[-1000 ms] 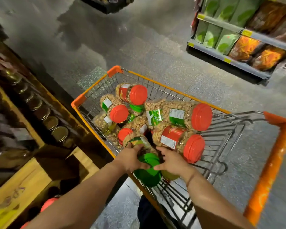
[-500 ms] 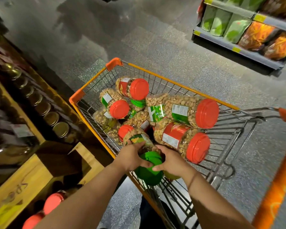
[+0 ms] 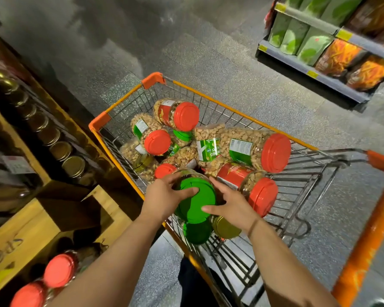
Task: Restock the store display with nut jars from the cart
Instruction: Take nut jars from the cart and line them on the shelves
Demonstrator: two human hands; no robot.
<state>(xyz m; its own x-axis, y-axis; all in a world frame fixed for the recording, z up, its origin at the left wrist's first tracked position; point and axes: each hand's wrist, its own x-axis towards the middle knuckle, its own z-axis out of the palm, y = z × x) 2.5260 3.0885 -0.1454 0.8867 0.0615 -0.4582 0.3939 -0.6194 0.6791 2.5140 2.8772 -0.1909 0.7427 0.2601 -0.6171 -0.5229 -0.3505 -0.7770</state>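
Far ahead and right of my hands, a grey shelf (image 3: 315, 69) carries green bags (image 3: 297, 34) and orange bags (image 3: 341, 56), with yellow price tags (image 3: 312, 74) on its edge. Beyond my hands lies speckled grey floor (image 3: 186, 52). Off to my left stand gold-lidded glass jars (image 3: 73, 165).

Shiny bare-metal wire on the cart (image 3: 302, 180), rim in smooth orange plastic. Clear glossy plastic jars (image 3: 251, 149), paper labels, smooth red lids; one glossy green lid (image 3: 195, 200). Raw matt wood crate (image 3: 31, 227). Speckled, polished stone-like floor (image 3: 208, 58).
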